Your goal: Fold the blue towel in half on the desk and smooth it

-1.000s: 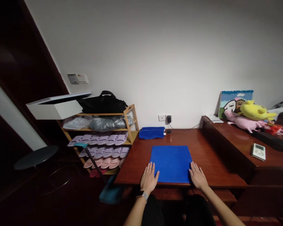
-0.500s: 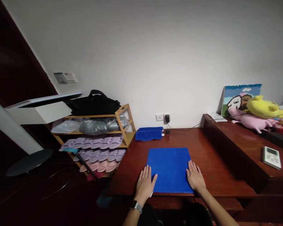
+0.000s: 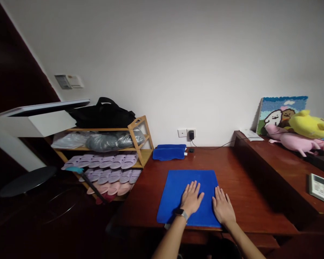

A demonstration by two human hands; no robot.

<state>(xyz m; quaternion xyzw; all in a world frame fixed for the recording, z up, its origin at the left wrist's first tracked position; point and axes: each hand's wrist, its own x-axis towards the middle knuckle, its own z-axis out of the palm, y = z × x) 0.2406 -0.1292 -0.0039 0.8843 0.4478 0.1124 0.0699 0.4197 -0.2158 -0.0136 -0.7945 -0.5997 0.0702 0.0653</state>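
A blue cloth (image 3: 175,190) lies spread flat on the reddish-brown wooden table (image 3: 248,205), with a small white tag showing at its near left edge. My left hand (image 3: 191,197), with a watch (image 3: 181,213) on its wrist, rests palm down over the middle of the cloth, fingers stretched out. On the cloth's right edge my right hand (image 3: 223,207) lies flat, its fingers extended and partly on the cloth. Neither hand holds anything. Folded blue cloths (image 3: 169,152) sit at the back left of the table.
Left of the table stands a wooden rack (image 3: 144,154) with slippers (image 3: 115,176) and a black bag (image 3: 102,114). A raised ledge at right bears plush toys (image 3: 294,142), a picture (image 3: 283,109) and a calculator-like device (image 3: 321,187). A black plug (image 3: 191,135) trails a cable.
My left hand has moved right, from the cloth's left edge onto its middle. My right hand stays near the right edge. The view has shifted slightly.
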